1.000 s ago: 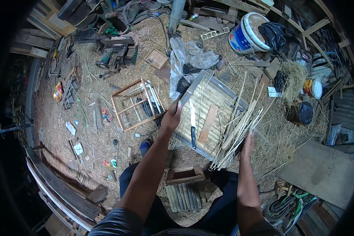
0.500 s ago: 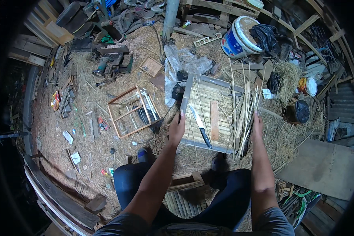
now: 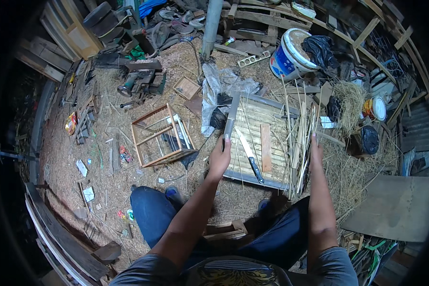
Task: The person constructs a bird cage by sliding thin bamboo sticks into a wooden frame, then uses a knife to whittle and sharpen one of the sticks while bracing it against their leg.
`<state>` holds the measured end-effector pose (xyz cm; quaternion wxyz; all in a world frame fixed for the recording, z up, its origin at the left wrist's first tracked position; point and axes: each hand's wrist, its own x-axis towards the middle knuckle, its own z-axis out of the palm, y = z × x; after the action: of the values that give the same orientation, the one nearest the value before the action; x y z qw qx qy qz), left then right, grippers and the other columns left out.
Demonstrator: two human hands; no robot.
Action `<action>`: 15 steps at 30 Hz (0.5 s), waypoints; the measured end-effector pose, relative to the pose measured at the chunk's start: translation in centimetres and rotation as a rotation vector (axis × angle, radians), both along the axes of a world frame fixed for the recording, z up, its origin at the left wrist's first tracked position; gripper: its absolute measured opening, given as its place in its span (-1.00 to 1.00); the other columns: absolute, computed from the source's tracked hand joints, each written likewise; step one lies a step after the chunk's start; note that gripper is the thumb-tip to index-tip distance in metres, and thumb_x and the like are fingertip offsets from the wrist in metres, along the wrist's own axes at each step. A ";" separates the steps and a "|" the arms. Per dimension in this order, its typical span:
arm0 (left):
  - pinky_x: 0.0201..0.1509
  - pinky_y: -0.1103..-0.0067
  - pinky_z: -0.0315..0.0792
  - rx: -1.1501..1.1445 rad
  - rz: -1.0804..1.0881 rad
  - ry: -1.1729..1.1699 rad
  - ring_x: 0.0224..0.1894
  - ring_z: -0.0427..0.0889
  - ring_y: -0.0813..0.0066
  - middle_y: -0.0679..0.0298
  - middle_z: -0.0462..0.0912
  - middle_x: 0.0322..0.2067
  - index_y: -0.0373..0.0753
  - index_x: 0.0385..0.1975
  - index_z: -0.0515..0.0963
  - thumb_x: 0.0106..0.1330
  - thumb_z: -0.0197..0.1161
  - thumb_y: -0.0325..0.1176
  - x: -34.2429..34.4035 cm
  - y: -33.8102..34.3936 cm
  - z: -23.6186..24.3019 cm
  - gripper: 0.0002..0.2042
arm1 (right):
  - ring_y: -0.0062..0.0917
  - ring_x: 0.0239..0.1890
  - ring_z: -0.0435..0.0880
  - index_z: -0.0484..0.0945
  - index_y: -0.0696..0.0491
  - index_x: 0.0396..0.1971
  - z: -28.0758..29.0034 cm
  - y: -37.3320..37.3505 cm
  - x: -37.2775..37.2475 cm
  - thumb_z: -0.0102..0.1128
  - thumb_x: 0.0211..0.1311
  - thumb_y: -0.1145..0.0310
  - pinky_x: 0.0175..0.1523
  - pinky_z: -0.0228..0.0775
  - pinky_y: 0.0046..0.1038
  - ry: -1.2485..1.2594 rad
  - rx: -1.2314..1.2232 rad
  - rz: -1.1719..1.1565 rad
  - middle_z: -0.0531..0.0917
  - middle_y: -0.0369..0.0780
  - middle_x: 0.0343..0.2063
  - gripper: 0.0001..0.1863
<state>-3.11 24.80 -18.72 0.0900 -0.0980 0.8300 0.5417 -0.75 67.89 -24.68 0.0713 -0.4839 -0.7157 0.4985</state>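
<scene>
A shallow slatted wooden tray (image 3: 247,109) with a grey rim lies in front of my knees. My left hand (image 3: 220,158) is closed around its left edge. My right hand (image 3: 316,151) is at the tray's right side, its thumb up, wrapped round that edge beside a bundle of thin bamboo strips (image 3: 301,143); the strips and hand partly hide the rim there. On the slats rest a knife (image 3: 250,157) with a black handle and a flat wooden strip (image 3: 266,148). Neither hand touches these two.
Left of the tray stands an open wooden frame box (image 3: 164,136). Beyond are a small wooden tray (image 3: 186,87), a grey plastic sheet (image 3: 212,95), a post (image 3: 211,28) and a large paint bucket (image 3: 293,55). A flat board (image 3: 393,207) lies at right. Shavings and straw cover the ground.
The view has shifted slightly, so the tray and both hands appear a little farther right. Both hands keep their places on the tray; the knife and wooden strip stay on it.
</scene>
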 end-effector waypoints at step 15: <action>0.32 0.17 0.49 -0.045 -0.061 0.010 0.23 0.66 -0.26 -0.24 0.73 0.08 -0.31 0.19 0.67 0.65 -0.17 0.32 1.6 -8.2 -1.5 -0.24 | 0.11 0.28 0.67 0.64 0.26 0.24 12.3 -4.6 6.0 0.31 0.20 -0.46 0.38 0.48 -0.03 -0.284 0.629 0.374 0.69 0.28 0.15 0.01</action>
<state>-1.52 16.56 -20.23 0.1000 -0.0718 0.8450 0.5204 5.24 63.26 -12.42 0.0243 -0.3640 -0.9120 0.1874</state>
